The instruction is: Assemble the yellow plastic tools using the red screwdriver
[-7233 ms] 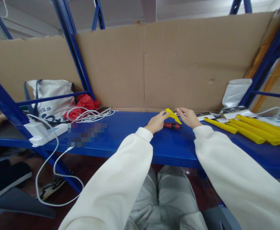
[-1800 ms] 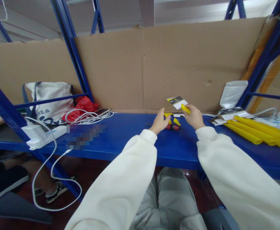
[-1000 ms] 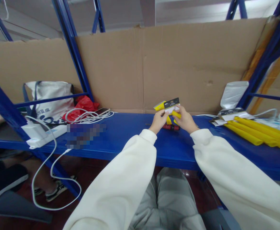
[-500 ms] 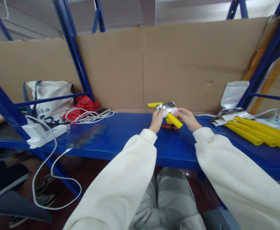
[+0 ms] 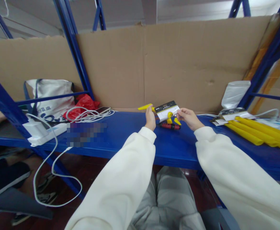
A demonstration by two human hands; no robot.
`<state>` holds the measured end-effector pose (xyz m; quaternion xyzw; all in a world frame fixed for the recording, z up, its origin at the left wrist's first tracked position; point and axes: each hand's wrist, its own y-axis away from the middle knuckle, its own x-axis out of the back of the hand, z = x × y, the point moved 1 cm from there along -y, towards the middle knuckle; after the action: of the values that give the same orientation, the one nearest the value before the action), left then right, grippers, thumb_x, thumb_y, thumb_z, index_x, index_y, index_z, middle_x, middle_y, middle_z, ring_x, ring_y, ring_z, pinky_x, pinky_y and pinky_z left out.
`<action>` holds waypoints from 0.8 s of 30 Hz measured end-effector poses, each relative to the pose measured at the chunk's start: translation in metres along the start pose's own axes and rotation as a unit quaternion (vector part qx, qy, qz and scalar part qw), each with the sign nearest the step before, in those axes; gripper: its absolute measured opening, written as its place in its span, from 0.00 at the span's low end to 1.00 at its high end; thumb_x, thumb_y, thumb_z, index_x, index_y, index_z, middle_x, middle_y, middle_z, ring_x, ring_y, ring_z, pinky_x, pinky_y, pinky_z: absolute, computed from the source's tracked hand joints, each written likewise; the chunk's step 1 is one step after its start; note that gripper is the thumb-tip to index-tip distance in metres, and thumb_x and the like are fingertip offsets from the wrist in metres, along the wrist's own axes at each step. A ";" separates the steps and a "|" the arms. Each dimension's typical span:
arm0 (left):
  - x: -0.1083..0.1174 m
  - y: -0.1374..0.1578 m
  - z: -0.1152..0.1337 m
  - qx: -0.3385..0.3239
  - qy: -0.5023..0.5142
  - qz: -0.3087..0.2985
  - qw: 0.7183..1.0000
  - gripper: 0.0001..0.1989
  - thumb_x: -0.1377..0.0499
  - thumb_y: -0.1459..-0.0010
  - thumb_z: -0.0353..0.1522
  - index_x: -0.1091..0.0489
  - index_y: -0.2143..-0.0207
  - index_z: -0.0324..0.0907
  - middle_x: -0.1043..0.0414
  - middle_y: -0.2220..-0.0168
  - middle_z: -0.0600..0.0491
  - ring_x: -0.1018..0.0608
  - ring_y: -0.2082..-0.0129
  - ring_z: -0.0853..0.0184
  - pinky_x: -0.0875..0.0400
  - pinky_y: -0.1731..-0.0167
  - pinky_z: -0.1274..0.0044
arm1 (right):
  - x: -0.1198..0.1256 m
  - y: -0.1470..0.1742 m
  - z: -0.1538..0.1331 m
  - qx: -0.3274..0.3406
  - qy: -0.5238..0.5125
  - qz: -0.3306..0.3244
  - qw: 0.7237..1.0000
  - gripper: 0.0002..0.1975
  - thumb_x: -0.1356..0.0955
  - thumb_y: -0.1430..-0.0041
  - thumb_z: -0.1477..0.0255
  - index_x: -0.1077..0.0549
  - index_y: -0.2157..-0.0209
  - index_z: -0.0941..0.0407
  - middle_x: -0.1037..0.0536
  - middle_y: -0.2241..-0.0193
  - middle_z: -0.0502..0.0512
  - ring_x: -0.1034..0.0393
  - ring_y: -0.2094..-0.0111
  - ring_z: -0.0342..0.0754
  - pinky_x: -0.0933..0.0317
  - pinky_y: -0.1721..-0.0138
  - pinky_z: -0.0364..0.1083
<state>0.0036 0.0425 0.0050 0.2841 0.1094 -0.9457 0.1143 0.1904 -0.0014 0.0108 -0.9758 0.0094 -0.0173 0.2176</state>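
My left hand [image 5: 150, 118] is closed around a long yellow piece [image 5: 144, 107], whose flat end sticks out to the left above the fingers. Between both hands is a black and white card [image 5: 166, 109], tilted, with its black edge upward. The fingertips of my right hand [image 5: 189, 118] pinch the card's right edge. More yellow shows just below the card; how it joins the long piece is hidden. A red-handled tool [image 5: 170, 126] lies on the blue table [image 5: 130, 137] under the hands, partly covered, and its kind is unclear.
Several yellow tubes [image 5: 259, 132] with black and white cards lie at the right, by a white pouch [image 5: 235, 94]. On the left are a coiled white cable [image 5: 89, 115], a power strip [image 5: 49, 135], a red bag [image 5: 84, 105] and a cloth bag [image 5: 51, 95]. Cardboard [image 5: 178, 64] stands behind.
My left hand has shifted slightly left, and the yellow end now reaches farther left. The card has turned to show more of its face. Less yellow shows at the lower right.
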 end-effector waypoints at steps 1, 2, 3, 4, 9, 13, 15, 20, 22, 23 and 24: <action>0.002 -0.001 0.001 -0.003 -0.007 0.015 1.000 0.13 0.45 0.30 0.37 0.25 0.50 0.43 0.24 0.62 0.51 0.17 0.64 0.62 0.19 0.62 0.70 | 0.001 -0.001 0.000 0.001 -0.005 0.007 1.000 0.23 0.19 0.49 0.54 0.29 0.77 0.55 0.29 0.82 0.47 0.36 0.79 0.40 0.36 0.74 0.41; 0.005 -0.002 0.003 -0.011 -0.015 0.031 0.999 0.13 0.46 0.30 0.35 0.26 0.49 0.44 0.24 0.62 0.51 0.18 0.65 0.63 0.19 0.63 0.71 | 0.003 -0.002 0.000 -0.001 -0.012 0.018 1.000 0.23 0.20 0.48 0.55 0.30 0.77 0.54 0.30 0.82 0.47 0.36 0.79 0.41 0.36 0.74 0.41; 0.008 -0.003 0.004 -0.024 -0.024 0.048 0.998 0.12 0.45 0.30 0.34 0.27 0.49 0.44 0.25 0.61 0.51 0.18 0.66 0.64 0.19 0.64 0.71 | 0.005 -0.003 0.001 -0.005 -0.021 0.033 0.999 0.22 0.21 0.46 0.56 0.31 0.77 0.54 0.31 0.83 0.47 0.36 0.79 0.41 0.36 0.75 0.41; 0.010 -0.005 0.005 -0.042 -0.033 0.062 0.997 0.11 0.44 0.31 0.33 0.27 0.49 0.44 0.25 0.61 0.51 0.19 0.64 0.64 0.20 0.63 0.72 | 0.007 -0.005 0.001 -0.008 -0.030 0.052 0.998 0.22 0.21 0.45 0.58 0.32 0.77 0.53 0.31 0.82 0.47 0.36 0.79 0.41 0.37 0.76 0.41; 0.015 -0.011 0.005 -0.100 -0.085 0.116 0.985 0.13 0.39 0.41 0.24 0.29 0.55 0.45 0.25 0.58 0.52 0.19 0.56 0.64 0.22 0.54 0.73 | 0.024 -0.014 0.005 -0.037 -0.035 0.198 0.979 0.16 0.27 0.40 0.68 0.37 0.74 0.52 0.33 0.83 0.45 0.40 0.83 0.41 0.42 0.82 0.40; 0.010 -0.002 0.004 -0.044 -0.088 0.076 0.992 0.16 0.43 0.42 0.21 0.31 0.55 0.45 0.26 0.59 0.54 0.21 0.72 0.69 0.22 0.67 0.75 | 0.042 -0.019 0.011 -0.083 -0.006 0.296 0.952 0.10 0.32 0.40 0.76 0.37 0.69 0.51 0.32 0.81 0.45 0.39 0.82 0.41 0.41 0.81 0.39; 0.007 0.004 0.005 -0.030 -0.087 0.058 0.994 0.16 0.44 0.42 0.21 0.31 0.54 0.45 0.27 0.60 0.55 0.23 0.76 0.73 0.24 0.71 0.78 | 0.051 -0.021 0.015 -0.104 0.016 0.323 0.941 0.09 0.33 0.40 0.78 0.36 0.65 0.50 0.31 0.79 0.45 0.37 0.81 0.41 0.39 0.80 0.40; 0.004 0.011 0.007 -0.014 -0.100 0.044 0.994 0.14 0.44 0.44 0.21 0.32 0.57 0.44 0.27 0.60 0.55 0.23 0.75 0.73 0.27 0.74 0.80 | 0.062 -0.030 0.024 -0.170 0.070 0.341 0.922 0.07 0.32 0.39 0.77 0.30 0.62 0.51 0.29 0.78 0.48 0.35 0.80 0.44 0.36 0.77 0.43; 0.004 0.012 0.008 -0.011 -0.106 0.039 0.993 0.14 0.44 0.44 0.21 0.32 0.58 0.44 0.27 0.61 0.55 0.23 0.76 0.72 0.28 0.73 0.79 | 0.063 -0.037 0.028 -0.177 0.074 0.341 0.920 0.07 0.30 0.41 0.77 0.27 0.61 0.52 0.29 0.78 0.49 0.34 0.79 0.45 0.34 0.75 0.45; 0.004 0.012 0.008 -0.010 -0.110 0.037 0.993 0.14 0.44 0.45 0.21 0.32 0.59 0.44 0.27 0.61 0.56 0.23 0.76 0.72 0.28 0.73 0.79 | 0.064 -0.041 0.030 -0.176 0.076 0.343 0.919 0.08 0.29 0.41 0.76 0.26 0.60 0.52 0.29 0.79 0.49 0.33 0.78 0.46 0.32 0.75 0.46; 0.004 0.013 0.008 -0.009 -0.113 0.035 0.993 0.14 0.44 0.45 0.21 0.32 0.59 0.44 0.27 0.62 0.56 0.23 0.76 0.72 0.27 0.72 0.78 | 0.063 -0.046 0.033 -0.177 0.081 0.346 0.918 0.09 0.28 0.42 0.76 0.25 0.60 0.52 0.29 0.79 0.50 0.32 0.78 0.47 0.31 0.74 0.47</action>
<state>-0.0001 0.0276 0.0069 0.1782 0.0941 -0.9661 0.1616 0.2556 0.0526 0.0029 -0.9295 0.3670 -0.0177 0.0325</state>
